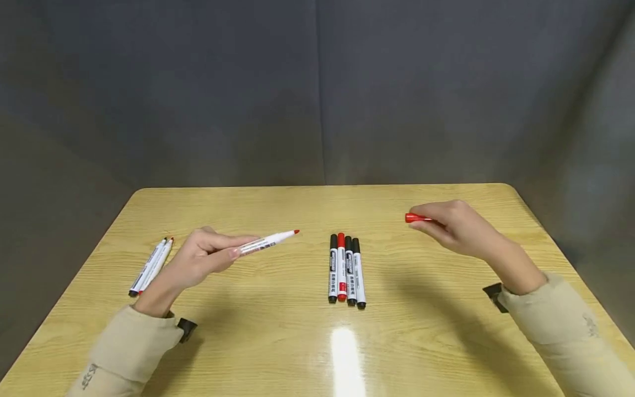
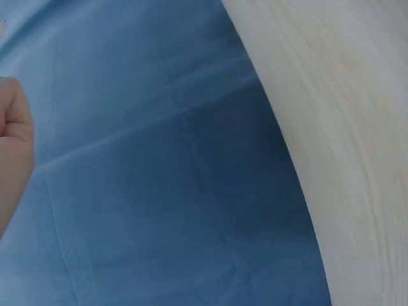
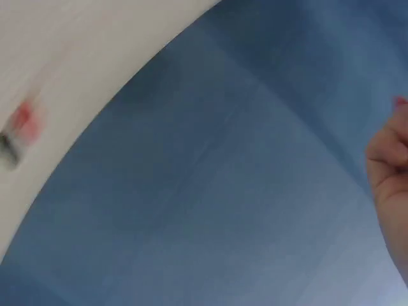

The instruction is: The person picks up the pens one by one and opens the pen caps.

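My left hand (image 1: pixel 200 256) holds an uncapped whiteboard marker (image 1: pixel 268 242) above the table, its red tip pointing right and slightly up. Thumb and fingers pinch the white barrel near its rear end. On the right, my right hand (image 1: pixel 458 229) grips a red marker cap (image 1: pixel 413 218) in the air, well apart from the marker. Only part of the left hand (image 2: pixel 13 140) shows at the edge of the left wrist view. In the right wrist view a bit of red (image 3: pixel 400 101) peeks out over the right hand (image 3: pixel 392 162).
Several capped markers (image 1: pixel 342 270), one red and the others black, lie side by side mid-table. Left of my left arm, two uncapped markers (image 1: pixel 152 267) lie together on the wooden table (image 1: pixel 278 342). A dark curtain (image 1: pixel 317 94) hangs behind the far edge.
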### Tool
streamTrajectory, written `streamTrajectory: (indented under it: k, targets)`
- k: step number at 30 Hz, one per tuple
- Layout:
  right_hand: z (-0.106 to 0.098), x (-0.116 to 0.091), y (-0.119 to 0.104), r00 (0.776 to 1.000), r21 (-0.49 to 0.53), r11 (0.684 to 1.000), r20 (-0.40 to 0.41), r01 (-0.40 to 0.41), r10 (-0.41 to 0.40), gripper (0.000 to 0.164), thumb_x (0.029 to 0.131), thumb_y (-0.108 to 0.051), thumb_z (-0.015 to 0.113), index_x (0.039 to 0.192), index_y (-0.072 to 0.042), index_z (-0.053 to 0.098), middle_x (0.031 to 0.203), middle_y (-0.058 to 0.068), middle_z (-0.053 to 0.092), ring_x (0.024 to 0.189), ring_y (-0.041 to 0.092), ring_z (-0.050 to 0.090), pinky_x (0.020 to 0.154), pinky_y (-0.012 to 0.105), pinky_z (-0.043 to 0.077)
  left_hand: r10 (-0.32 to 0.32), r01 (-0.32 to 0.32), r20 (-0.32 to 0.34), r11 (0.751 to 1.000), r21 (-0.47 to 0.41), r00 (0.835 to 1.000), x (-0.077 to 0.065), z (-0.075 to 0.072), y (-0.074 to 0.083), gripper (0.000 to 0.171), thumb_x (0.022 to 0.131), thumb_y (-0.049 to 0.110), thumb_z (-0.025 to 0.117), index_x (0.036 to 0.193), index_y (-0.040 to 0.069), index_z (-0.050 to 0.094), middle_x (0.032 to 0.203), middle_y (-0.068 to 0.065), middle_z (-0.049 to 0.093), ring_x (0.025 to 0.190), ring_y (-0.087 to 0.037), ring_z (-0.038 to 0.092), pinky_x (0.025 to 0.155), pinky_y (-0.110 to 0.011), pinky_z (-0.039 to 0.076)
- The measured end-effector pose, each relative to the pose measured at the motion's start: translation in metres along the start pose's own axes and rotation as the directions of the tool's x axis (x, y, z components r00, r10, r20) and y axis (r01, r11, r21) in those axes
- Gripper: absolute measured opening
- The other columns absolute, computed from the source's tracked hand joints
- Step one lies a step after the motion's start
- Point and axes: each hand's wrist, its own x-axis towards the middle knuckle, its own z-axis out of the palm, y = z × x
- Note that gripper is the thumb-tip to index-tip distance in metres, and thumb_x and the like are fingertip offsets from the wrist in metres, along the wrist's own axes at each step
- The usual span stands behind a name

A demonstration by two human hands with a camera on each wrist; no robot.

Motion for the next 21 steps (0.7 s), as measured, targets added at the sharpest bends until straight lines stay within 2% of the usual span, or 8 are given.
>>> streamTrajectory:
  k: [2,3,7,10,14,17,19,21]
  targets:
    - [0.002,0.002,0.002,0.995,-0.012,1.0,0.093,-0.029,0.029,0.025,0.093,-0.025,0.053,0.093,-0.002,0.063,0.069,-0.005,0.058,0.053,-0.003,0.041,0.049,0.014,0.036,-0.025,0.024,0.012,0.999,0.04,1.0,0.001,-0.001,-0.001,0.04,0.088,-0.012,0.046,0.12,0.007,0.061,0.045,-0.002,0.032,0.04,-0.012,0.018,0.034,-0.019,0.018]
    - [0.004,0.002,0.003,0.993,-0.007,0.999,0.106,-0.052,0.052,0.023,0.092,-0.023,0.055,0.096,-0.002,0.062,0.068,-0.007,0.057,0.053,-0.002,0.04,0.048,0.015,0.036,-0.039,0.038,0.013,0.998,0.056,0.999,0.002,0.0,-0.001,0.039,0.088,-0.011,0.047,0.119,0.008,0.061,0.045,-0.002,0.032,0.04,-0.013,0.017,0.035,-0.02,0.018]
    - [0.006,-0.003,0.006,0.978,0.122,0.971,0.057,-0.206,0.2,0.016,0.081,-0.006,0.068,0.093,-0.003,0.058,0.061,-0.011,0.055,0.045,0.0,0.04,0.042,0.017,0.034,-0.055,0.056,-0.015,0.994,0.089,0.998,0.001,0.0,-0.002,0.042,0.086,-0.013,0.049,0.117,0.011,0.063,0.044,-0.002,0.025,0.04,-0.013,0.016,0.034,-0.02,0.017]
    - [0.003,-0.008,0.007,0.935,0.252,0.902,0.037,-0.35,0.352,0.022,0.073,0.007,0.071,0.087,-0.004,0.059,0.062,-0.008,0.06,0.046,0.005,0.047,0.041,0.02,0.036,-0.06,0.063,-0.031,0.992,0.109,0.998,-0.001,-0.002,-0.001,0.043,0.085,-0.014,0.049,0.117,0.011,0.062,0.046,-0.002,0.027,0.041,-0.013,0.017,0.035,-0.021,0.018]
    - [-0.004,-0.014,0.009,0.825,0.35,0.762,0.058,-0.544,0.562,0.018,0.076,0.003,0.07,0.09,-0.005,0.064,0.068,-0.002,0.064,0.051,0.012,0.052,0.044,0.025,0.041,-0.077,0.084,-0.053,0.985,0.149,0.996,-0.011,-0.007,-0.002,0.045,0.084,-0.016,0.05,0.12,0.008,0.06,0.05,-0.003,0.036,0.043,-0.013,0.02,0.038,-0.024,0.022]
    - [-0.01,-0.017,0.011,0.753,0.399,0.671,0.08,-0.625,0.653,0.016,0.081,-0.004,0.068,0.096,-0.006,0.065,0.071,0.0,0.064,0.055,0.015,0.054,0.047,0.027,0.043,-0.121,0.137,-0.09,0.968,0.208,0.989,-0.02,-0.011,-0.002,0.042,0.084,-0.015,0.051,0.119,0.005,0.06,0.05,-0.004,0.037,0.043,-0.013,0.02,0.037,-0.024,0.023]
    - [-0.012,-0.02,0.013,0.744,0.425,0.652,0.083,-0.628,0.663,0.015,0.083,-0.005,0.065,0.098,-0.005,0.064,0.072,0.001,0.064,0.058,0.016,0.056,0.05,0.027,0.044,-0.147,0.172,-0.116,0.954,0.247,0.982,-0.025,-0.015,0.0,0.041,0.083,-0.015,0.052,0.118,0.004,0.061,0.049,-0.002,0.033,0.041,-0.013,0.02,0.035,-0.023,0.021]
    - [-0.013,-0.022,0.016,0.76,0.45,0.658,0.076,-0.604,0.646,0.013,0.085,-0.004,0.062,0.098,-0.002,0.064,0.071,0.002,0.063,0.06,0.016,0.057,0.054,0.025,0.046,-0.165,0.201,-0.148,0.939,0.278,0.975,-0.029,-0.018,0.002,0.04,0.083,-0.015,0.053,0.117,0.003,0.062,0.048,-0.002,0.033,0.041,-0.013,0.02,0.034,-0.023,0.02]
